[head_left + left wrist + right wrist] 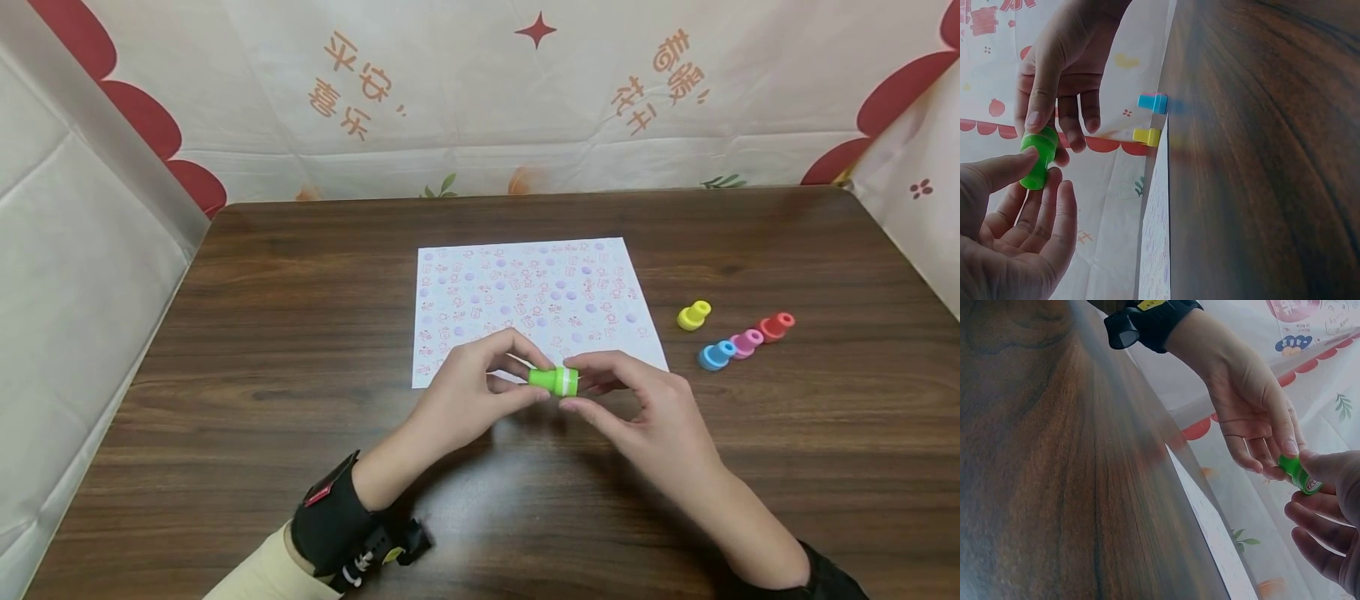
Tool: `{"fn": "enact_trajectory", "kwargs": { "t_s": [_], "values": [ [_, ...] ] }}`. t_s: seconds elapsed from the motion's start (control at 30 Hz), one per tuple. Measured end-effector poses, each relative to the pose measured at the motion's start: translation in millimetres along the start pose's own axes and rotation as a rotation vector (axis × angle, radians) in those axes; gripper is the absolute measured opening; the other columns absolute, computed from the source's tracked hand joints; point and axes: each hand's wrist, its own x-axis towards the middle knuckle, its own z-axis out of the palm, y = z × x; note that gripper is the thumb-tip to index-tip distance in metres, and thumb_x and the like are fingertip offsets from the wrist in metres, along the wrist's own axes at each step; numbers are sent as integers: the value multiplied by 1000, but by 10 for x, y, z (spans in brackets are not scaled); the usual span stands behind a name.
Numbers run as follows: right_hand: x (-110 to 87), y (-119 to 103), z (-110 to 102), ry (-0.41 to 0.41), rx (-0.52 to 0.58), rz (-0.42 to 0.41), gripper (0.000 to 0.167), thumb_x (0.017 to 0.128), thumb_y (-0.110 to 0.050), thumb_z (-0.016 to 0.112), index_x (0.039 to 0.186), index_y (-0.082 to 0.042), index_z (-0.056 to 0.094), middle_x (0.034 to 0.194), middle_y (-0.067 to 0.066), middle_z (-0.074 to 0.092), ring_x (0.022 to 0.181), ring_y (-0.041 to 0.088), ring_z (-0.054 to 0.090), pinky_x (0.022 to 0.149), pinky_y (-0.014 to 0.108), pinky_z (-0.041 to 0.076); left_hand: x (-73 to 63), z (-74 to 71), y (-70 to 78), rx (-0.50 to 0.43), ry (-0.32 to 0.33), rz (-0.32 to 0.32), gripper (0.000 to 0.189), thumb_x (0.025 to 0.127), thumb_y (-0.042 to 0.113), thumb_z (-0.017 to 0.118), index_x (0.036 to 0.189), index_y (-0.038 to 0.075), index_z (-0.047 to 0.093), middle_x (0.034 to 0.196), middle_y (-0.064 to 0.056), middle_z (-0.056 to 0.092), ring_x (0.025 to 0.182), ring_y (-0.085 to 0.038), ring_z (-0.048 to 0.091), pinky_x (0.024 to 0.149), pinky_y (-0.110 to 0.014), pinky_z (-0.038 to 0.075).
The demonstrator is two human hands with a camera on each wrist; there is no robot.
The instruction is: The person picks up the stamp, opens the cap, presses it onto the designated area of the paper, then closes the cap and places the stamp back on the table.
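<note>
A small green toy stamp (553, 382) with a white band is held level between both hands, just above the near edge of the paper. My left hand (468, 392) pinches its narrow handle end between thumb and fingers. At the wider end, the thumb and fingertips of my right hand (652, 408) grip the stamp from the other side. The right wrist view shows a round pinkish picture on the wide end of the green stamp (1302, 476). Beneath lies a white sheet of paper (525, 308) covered in small red and purple prints.
Right of the paper stand a yellow stamp (693, 316), a blue stamp (717, 356), a pink stamp (747, 343) and a red stamp (776, 327). The dark wooden table (262, 375) is bordered by a pale printed cloth (465, 92) behind and at the sides.
</note>
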Motion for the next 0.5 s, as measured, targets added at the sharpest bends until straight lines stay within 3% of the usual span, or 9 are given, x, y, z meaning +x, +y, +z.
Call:
{"fn": "enact_trajectory", "kwargs": {
  "t_s": [0.5],
  "values": [
    [-12, -6, 12, -12, -29, -9, 44, 67, -1, 88, 106, -14, 74, 88, -5, 77, 76, 7, 72, 74, 11, 54, -28, 2, 18, 2, -9, 3, 21, 85, 1, 76, 103, 4, 65, 109, -11, 69, 97, -18, 71, 80, -23, 60]
  ]
}}
